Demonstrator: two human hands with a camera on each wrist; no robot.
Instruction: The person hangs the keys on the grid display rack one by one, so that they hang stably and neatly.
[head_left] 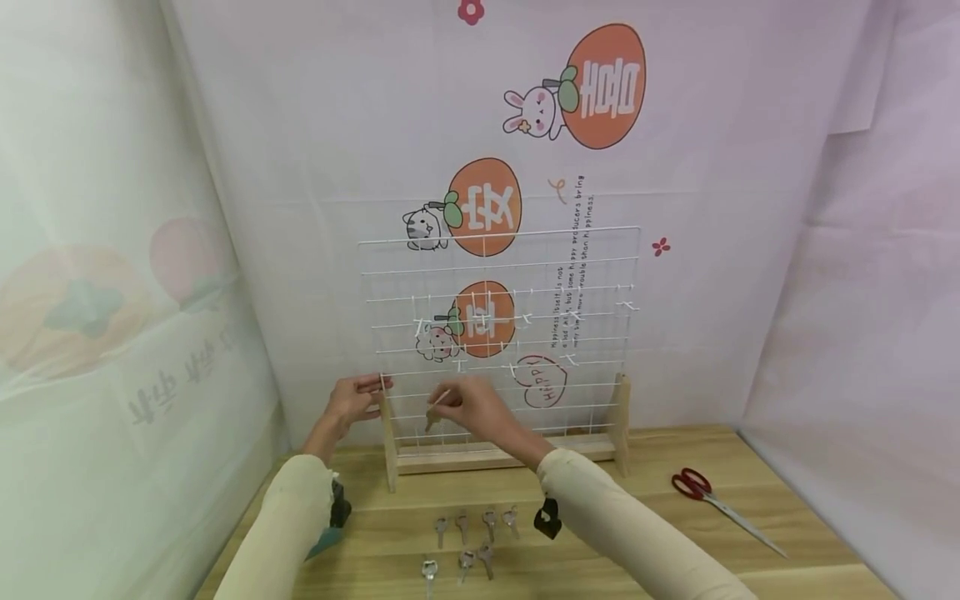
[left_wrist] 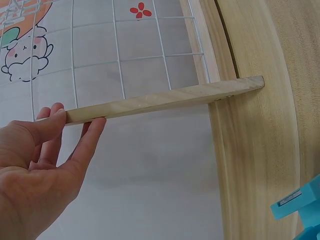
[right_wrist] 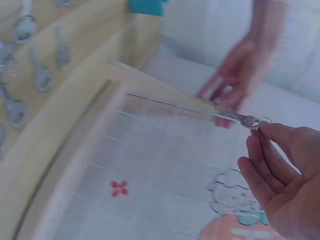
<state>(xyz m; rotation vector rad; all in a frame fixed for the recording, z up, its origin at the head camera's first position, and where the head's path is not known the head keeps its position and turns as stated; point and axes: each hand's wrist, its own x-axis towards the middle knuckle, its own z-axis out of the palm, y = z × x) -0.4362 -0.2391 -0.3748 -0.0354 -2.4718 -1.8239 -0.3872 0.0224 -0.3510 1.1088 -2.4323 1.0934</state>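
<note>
My left hand [head_left: 351, 403] grips the upper end of the wooden side post [left_wrist: 165, 99] of a white wire grid rack [head_left: 498, 385], thumb on one side and fingers on the other. In front of the grid's lower left part, my right hand [head_left: 477, 408] pinches a key [right_wrist: 248, 121] by the small ring [right_wrist: 265, 120] at its head. The key hangs with its blade pointing down in the head view. Several white hooks [head_left: 525, 318] are fixed on the grid's middle wires. On the table before the rack lie several more silver keys [head_left: 490, 522].
Scissors with red handles [head_left: 697, 487] lie on the wooden table [head_left: 637, 550] to the right. A teal object [left_wrist: 300, 202] stands at the left, partly behind my left sleeve. A white printed cloth [head_left: 720, 333] hangs behind the rack.
</note>
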